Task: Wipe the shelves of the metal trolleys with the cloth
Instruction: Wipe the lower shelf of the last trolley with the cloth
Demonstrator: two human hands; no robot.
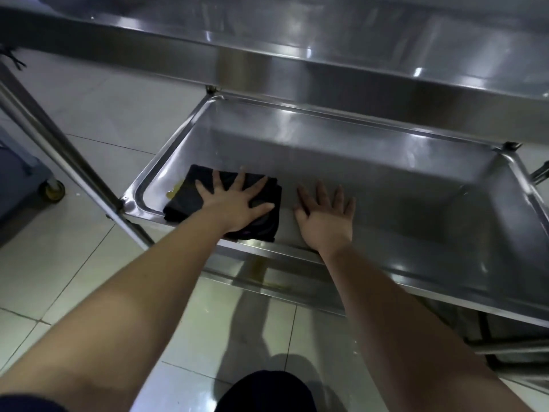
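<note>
**Cloth flat on the lower shelf, near its left corner**

The yellowish smear (175, 190) by the left edge of the cloth (225, 203) could simply be spread across the shelf (386, 185) if the folded cloth is pushed over it without turning to a clean face. Leaning on the shelf might also roll the trolley.

The left hand (234, 203) lies open, fingers splayed, palm pressing the cloth down. The right hand (325, 215) is open too, flat on bare steel just beside the cloth, holding nothing.
</note>
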